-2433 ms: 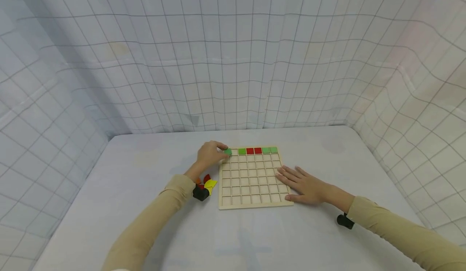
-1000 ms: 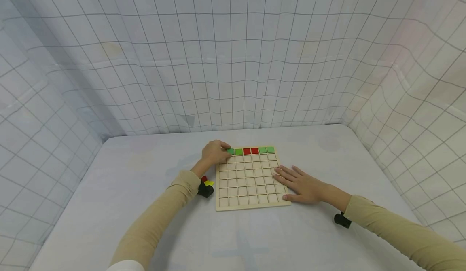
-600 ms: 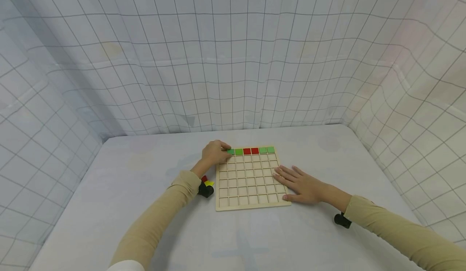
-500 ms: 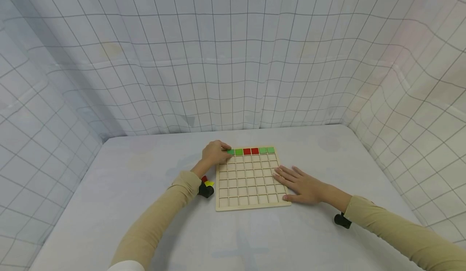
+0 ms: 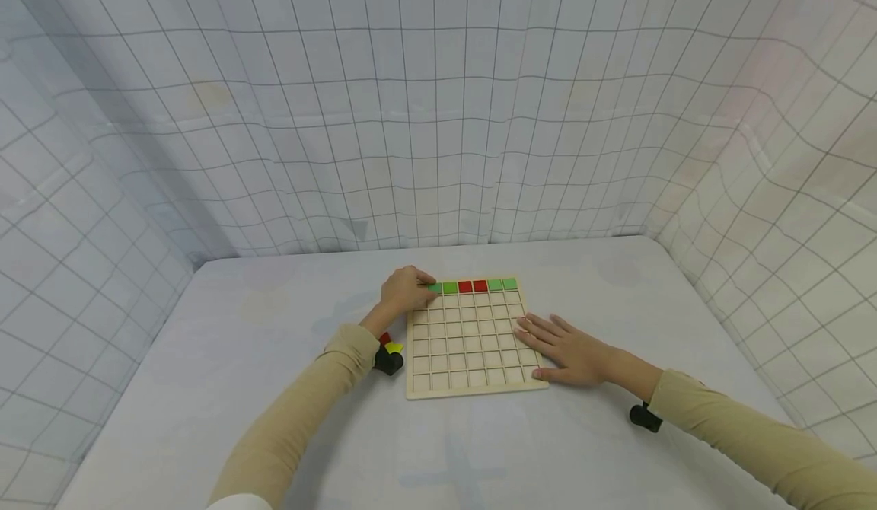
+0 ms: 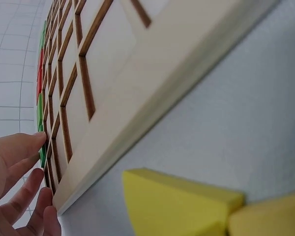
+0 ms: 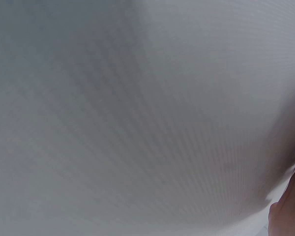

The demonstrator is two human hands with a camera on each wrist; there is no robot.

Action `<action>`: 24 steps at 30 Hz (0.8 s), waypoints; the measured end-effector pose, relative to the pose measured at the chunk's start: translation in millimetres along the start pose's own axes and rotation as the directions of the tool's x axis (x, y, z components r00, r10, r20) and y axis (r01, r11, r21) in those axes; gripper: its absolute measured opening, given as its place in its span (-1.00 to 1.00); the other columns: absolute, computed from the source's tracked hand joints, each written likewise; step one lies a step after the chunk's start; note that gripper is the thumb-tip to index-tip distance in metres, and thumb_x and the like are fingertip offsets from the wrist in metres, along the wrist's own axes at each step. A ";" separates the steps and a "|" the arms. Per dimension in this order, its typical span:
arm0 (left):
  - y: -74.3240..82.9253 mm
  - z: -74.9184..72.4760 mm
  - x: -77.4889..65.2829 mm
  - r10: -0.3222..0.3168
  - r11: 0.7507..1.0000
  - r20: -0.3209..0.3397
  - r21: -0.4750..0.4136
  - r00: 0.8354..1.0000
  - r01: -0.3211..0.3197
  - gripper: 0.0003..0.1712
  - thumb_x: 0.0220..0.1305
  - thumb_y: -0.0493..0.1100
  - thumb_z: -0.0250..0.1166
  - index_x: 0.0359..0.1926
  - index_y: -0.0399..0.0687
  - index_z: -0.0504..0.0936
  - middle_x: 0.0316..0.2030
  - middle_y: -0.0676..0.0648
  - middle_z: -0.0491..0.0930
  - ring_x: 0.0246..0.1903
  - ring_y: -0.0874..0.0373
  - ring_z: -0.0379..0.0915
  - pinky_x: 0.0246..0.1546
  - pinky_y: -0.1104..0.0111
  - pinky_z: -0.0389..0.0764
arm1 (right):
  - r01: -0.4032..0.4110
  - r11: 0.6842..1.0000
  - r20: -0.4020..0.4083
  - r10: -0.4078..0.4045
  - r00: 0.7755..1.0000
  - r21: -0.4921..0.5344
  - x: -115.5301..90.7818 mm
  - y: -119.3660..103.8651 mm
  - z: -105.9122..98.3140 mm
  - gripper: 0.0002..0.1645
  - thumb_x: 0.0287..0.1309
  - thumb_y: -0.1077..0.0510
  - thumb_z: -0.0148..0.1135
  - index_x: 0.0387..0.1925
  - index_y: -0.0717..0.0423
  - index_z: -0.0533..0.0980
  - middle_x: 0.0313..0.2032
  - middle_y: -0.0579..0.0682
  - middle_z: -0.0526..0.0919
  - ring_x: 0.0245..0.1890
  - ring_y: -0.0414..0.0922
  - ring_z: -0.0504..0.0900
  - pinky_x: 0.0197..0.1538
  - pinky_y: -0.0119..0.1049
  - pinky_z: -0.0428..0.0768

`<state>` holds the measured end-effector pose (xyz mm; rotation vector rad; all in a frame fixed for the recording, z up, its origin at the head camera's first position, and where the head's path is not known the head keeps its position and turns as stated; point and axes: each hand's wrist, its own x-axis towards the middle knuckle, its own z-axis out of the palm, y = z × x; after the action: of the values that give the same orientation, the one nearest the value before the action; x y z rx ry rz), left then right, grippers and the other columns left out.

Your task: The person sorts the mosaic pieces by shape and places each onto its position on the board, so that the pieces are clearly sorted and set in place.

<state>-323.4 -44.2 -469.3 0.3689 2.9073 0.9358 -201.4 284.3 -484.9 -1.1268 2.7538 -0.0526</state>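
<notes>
A pale wooden grid board (image 5: 477, 393) lies on the table, its far row carrying green and red square tiles. My left hand (image 5: 404, 291) reaches over the board's far left corner and pinches a green tile (image 5: 435, 288) in that row. In the left wrist view, the left thumb and fingers (image 6: 38, 139) meet at the green tile (image 6: 42, 155), and the other fingers lie along the board's edge. My right hand (image 5: 574, 352) rests flat across the board's right edge, fingers spread. Only a bit of the right hand (image 7: 287, 216) shows in the right wrist view.
Loose pieces lie left of the board, partly behind the left wrist: a yellow piece (image 5: 393, 347) and a red piece (image 5: 385, 338). Two red tiles (image 5: 473, 286) sit in the far row. A gridded white curtain (image 5: 438, 114) surrounds the table's back and sides.
My left hand has moved one cell to the right along the far row with the green tile, then stayed there. The right hand keeps its place; the head view has shifted slightly.
</notes>
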 end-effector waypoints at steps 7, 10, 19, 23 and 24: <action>-1.2 0.6 -2.2 0.004 1.000 0.000 -0.007 1.000 -0.004 -0.68 0.14 -0.02 0.39 -0.07 0.04 0.74 -0.01 -0.06 0.65 0.00 0.00 0.56 -0.17 0.19 0.62 | 0.007 1.000 -0.006 -0.007 1.000 -0.002 -0.4 -0.1 1.1 -0.08 0.36 -0.35 -0.18 0.52 0.00 -0.14 0.53 0.02 -0.16 0.53 0.05 -0.17 0.44 0.20 -0.08; -1.3 1.5 -2.7 0.000 1.000 -0.007 -0.002 1.000 0.000 -0.68 0.14 -0.02 0.39 -0.06 0.05 0.74 -0.02 -0.07 0.63 -0.01 -0.01 0.55 -0.14 0.16 0.61 | 0.019 1.000 -0.023 -0.019 1.000 -0.003 -0.5 0.2 1.4 -0.09 0.36 -0.33 -0.17 0.52 0.03 -0.11 0.53 0.06 -0.12 0.52 0.08 -0.14 0.43 0.22 -0.06; -3.6 3.5 -2.5 0.034 0.999 -0.024 -0.002 0.999 -0.034 -0.66 0.15 -0.04 0.38 -0.03 0.02 0.72 -0.06 -0.07 0.63 -0.05 -0.02 0.56 -0.17 0.15 0.61 | 0.014 1.000 -0.026 -0.014 1.000 -0.011 0.0 0.6 1.8 -0.10 0.36 -0.34 -0.17 0.52 0.01 -0.11 0.53 0.05 -0.11 0.52 0.08 -0.14 0.42 0.23 -0.06; -4.3 4.0 -3.6 0.048 0.999 -0.033 -0.001 0.998 -0.048 -0.65 0.15 -0.05 0.38 -0.02 0.01 0.72 -0.06 -0.08 0.63 -0.05 -0.02 0.56 -0.19 0.15 0.61 | 0.024 1.000 -0.033 -0.024 0.999 0.000 -0.7 -0.3 0.4 -0.10 0.36 -0.32 -0.16 0.52 0.03 -0.09 0.52 0.06 -0.10 0.52 0.09 -0.12 0.42 0.23 -0.05; -4.3 4.3 -3.9 0.049 0.999 -0.032 -0.003 0.998 -0.049 -0.65 0.16 -0.05 0.37 -0.02 0.01 0.71 -0.05 -0.09 0.63 -0.05 -0.03 0.55 -0.18 0.15 0.61 | 0.029 1.000 -0.041 -0.028 0.999 0.005 -1.0 -0.4 0.1 -0.10 0.36 -0.31 -0.14 0.51 0.04 -0.08 0.52 0.07 -0.08 0.51 0.10 -0.11 0.41 0.24 -0.04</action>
<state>-320.0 -46.2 -475.3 0.4310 2.9370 0.9631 -200.4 284.6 -484.8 -1.1764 2.7716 -0.0883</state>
